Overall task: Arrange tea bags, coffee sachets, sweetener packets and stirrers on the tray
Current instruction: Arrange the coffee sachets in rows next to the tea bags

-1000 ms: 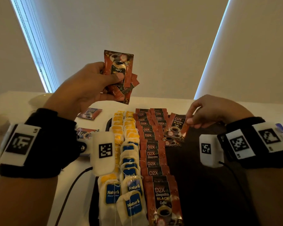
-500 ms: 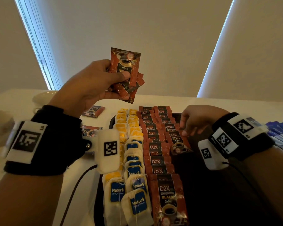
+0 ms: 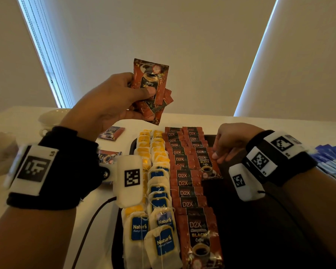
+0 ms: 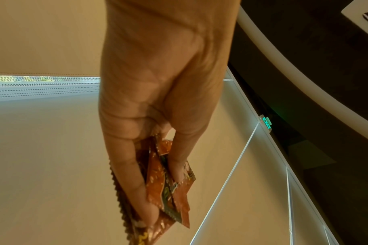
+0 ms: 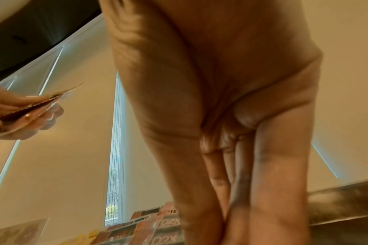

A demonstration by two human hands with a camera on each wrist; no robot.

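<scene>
My left hand (image 3: 142, 98) is raised above the table and grips a small fan of red-brown coffee sachets (image 3: 153, 78), thumb across the front one; the left wrist view shows the same hand (image 4: 164, 195) and sachets (image 4: 157, 187). On the black tray (image 3: 250, 230) lie two rows of tea bags (image 3: 157, 191) and a long row of D2X coffee sachets (image 3: 184, 183). My right hand (image 3: 218, 158) reaches down and pinches the right edge of a coffee sachet (image 3: 206, 164) lying in a second coffee row. From the right wrist, the right hand's fingers (image 5: 273, 199) converge over the sachets (image 5: 157, 228).
Two loose coffee sachets (image 3: 113, 133) lie on the white table left of the tray. White cups (image 3: 52, 117) stand at the far left. A pile of blue packets (image 3: 334, 158) sits at the right. The tray's right half is bare.
My right hand came down and toward me, laying its coffee sachet flat in the second row. The left hand with its sachets rose slightly.
</scene>
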